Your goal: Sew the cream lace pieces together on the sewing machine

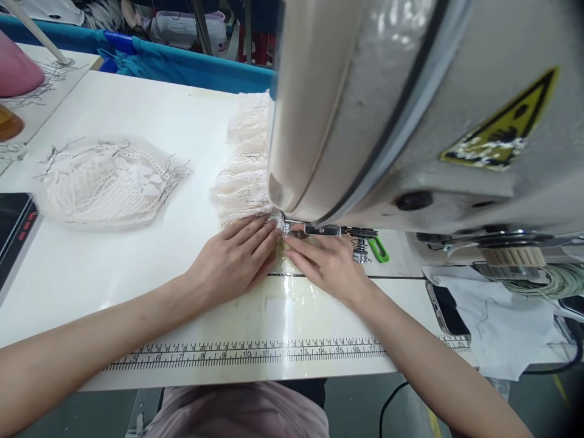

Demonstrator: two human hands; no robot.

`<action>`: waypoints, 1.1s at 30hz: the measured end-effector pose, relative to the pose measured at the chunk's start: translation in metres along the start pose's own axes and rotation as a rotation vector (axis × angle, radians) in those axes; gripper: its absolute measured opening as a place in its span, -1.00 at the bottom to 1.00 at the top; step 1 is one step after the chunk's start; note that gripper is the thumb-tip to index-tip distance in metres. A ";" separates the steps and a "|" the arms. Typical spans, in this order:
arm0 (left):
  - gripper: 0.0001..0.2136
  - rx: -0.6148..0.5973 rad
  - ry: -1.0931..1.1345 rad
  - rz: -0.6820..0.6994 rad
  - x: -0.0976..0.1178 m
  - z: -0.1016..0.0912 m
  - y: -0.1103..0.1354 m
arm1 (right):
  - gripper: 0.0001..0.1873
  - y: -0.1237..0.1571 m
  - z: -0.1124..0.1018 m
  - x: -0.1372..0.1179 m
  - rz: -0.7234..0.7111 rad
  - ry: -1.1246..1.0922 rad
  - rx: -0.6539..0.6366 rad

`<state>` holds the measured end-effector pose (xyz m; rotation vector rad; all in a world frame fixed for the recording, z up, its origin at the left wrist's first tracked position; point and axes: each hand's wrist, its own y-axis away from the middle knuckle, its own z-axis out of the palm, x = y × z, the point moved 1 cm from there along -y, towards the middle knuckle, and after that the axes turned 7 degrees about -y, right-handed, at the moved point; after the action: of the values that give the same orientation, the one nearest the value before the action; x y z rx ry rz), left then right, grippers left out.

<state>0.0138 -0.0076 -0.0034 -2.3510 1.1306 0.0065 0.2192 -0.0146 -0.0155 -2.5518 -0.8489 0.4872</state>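
Gathered cream lace fabric (244, 176) lies on the table and runs under the head of the sewing machine (314, 121). My left hand (239, 249) rests flat on the lace's near end, fingers stretched toward the presser foot. From the other side, my right hand (328, 261) reaches in beside the foot. Its thumb and forefinger stretch out apart, with the fingertips at the edge of the lace; the other fingers are partly hidden behind the thread tension spring (360, 246). The machine head hides the lace's right side.
A bundle of cream lace with loose threads (109, 182) lies to the left, near a black control panel (16, 234). A printed ruler (246, 353) follows the front edge. Rightward are a green thread snipper (378, 249), a phone (447, 309) and white cloth (506, 322).
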 end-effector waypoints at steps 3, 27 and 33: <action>-0.69 -0.001 0.014 -0.014 0.000 0.000 -0.001 | -0.71 0.000 0.000 -0.002 0.011 0.023 -0.026; -0.58 -0.130 -0.029 -0.088 0.004 0.000 -0.003 | -0.67 0.001 0.001 0.008 0.073 -0.042 -0.050; -0.64 -0.134 -0.120 -0.067 0.002 -0.011 -0.001 | -0.72 -0.001 -0.007 0.013 0.219 -0.146 0.000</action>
<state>0.0140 -0.0136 0.0063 -2.4689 1.0221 0.2025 0.2316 -0.0072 -0.0117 -2.6482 -0.6191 0.7471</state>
